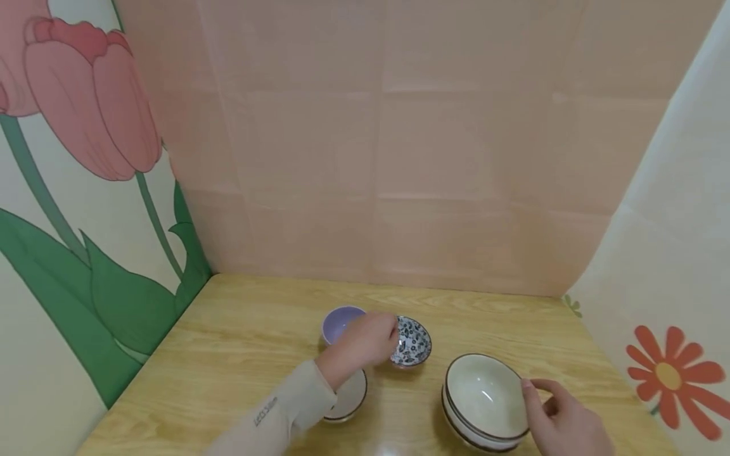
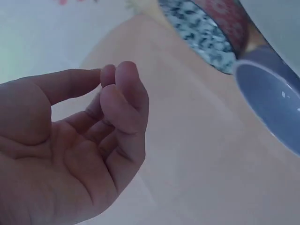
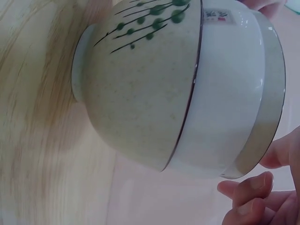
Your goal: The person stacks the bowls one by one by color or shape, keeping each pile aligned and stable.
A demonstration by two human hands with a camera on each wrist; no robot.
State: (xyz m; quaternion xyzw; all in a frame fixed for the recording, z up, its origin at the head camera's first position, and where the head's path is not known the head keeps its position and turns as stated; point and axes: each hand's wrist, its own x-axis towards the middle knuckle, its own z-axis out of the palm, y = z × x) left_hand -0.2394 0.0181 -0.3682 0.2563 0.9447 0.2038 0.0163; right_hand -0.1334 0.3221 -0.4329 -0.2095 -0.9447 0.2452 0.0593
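My left hand (image 1: 367, 339) hovers over the far bowls, its fingers loosely curled and nothing visible between thumb and fingertips in the left wrist view. Just to its right is a small bowl with a dark floral pattern inside (image 1: 413, 342) and a red outside (image 2: 225, 16). A purple bowl (image 1: 340, 320) stands behind the hand, partly covered by it. At the front right, two larger bowls are nested. My right hand (image 1: 567, 418) pinches the rim of the upper cream bowl (image 1: 485, 396); the lower one (image 3: 140, 89) bears green sprigs and rests on the table.
A pale bowl with a dark rim (image 1: 350, 399) sits under my left forearm, partly hidden. The wooden table (image 1: 245, 342) meets a pink backdrop (image 1: 376, 158) at the back. Flower-printed sheets (image 1: 678, 373) stand at both sides.
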